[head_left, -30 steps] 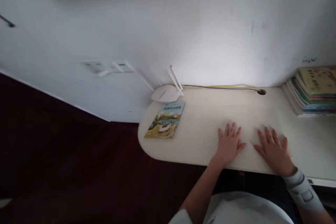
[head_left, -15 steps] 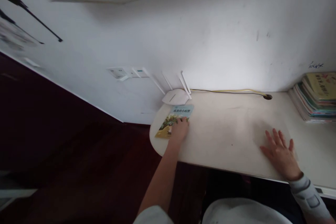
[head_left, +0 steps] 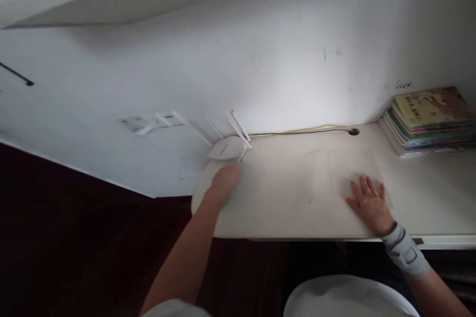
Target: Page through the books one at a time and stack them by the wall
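My left hand [head_left: 226, 181] is closed at the left end of the desk, just in front of a white router [head_left: 227, 148]. It grips a thin book [head_left: 242, 154], turned nearly edge-on so that only a narrow pale strip shows; the cover is hidden and the hand is slightly blurred. My right hand [head_left: 372, 206] lies palm down on the white desk [head_left: 282, 188], fingers spread, with a grey wrist brace [head_left: 405, 250] behind it. A faint clear sheet [head_left: 385, 188] seems to lie under that hand.
A stack of books [head_left: 427, 119] stands at the right by the wall. Yellow and black cables [head_left: 297, 131] run along the wall to a cable hole [head_left: 353, 132]. Wall sockets [head_left: 152, 123] are on the left, and a shelf [head_left: 111, 5] overhangs above. The desk's left end is rounded.
The book lay flat under my left hand with its cover showing; now it is tipped up edge-on in that hand. My right hand stays flat on the desk. The view has shifted.
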A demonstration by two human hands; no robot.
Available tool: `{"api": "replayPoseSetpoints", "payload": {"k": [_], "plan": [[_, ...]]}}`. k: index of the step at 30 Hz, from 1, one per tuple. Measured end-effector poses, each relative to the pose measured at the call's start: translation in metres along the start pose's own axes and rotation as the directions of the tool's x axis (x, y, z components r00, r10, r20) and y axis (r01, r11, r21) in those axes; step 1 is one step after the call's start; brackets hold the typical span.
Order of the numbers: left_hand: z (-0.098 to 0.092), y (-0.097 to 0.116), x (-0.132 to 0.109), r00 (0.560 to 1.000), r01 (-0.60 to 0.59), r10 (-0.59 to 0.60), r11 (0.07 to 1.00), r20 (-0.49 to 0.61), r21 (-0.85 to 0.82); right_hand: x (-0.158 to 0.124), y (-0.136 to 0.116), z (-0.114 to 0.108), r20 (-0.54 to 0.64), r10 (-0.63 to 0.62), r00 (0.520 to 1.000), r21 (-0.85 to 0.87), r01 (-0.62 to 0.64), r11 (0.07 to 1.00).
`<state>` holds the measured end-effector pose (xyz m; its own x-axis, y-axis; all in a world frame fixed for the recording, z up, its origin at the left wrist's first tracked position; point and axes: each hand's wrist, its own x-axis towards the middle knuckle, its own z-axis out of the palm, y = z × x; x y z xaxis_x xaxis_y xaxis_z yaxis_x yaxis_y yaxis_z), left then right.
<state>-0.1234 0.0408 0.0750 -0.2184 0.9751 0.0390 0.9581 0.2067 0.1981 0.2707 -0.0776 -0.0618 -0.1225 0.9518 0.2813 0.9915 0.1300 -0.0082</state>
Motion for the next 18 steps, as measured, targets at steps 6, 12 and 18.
{"api": "replayPoseSetpoints", "payload": {"k": [6, 12, 18], "plan": [[-0.071, 0.000, -0.016, 1.000, 0.021, -0.020, 0.857, 0.007, -0.515, -0.001, -0.002, -0.007, -0.001, -0.006, 1.000, -0.013, 0.006, 1.000], [0.014, 0.069, -0.043, 0.970, 0.154, 0.171, 0.118, 0.173, -0.981, -0.001, -0.001, -0.006, -0.006, -0.003, 1.000, -0.021, 0.003, 1.000], [0.096, 0.080, -0.048, 0.926, 0.337, 0.190, -0.032, 0.326, -0.941, 0.001, -0.001, -0.007, -0.006, -0.002, 1.000, -0.034, 0.002, 0.999]]}}
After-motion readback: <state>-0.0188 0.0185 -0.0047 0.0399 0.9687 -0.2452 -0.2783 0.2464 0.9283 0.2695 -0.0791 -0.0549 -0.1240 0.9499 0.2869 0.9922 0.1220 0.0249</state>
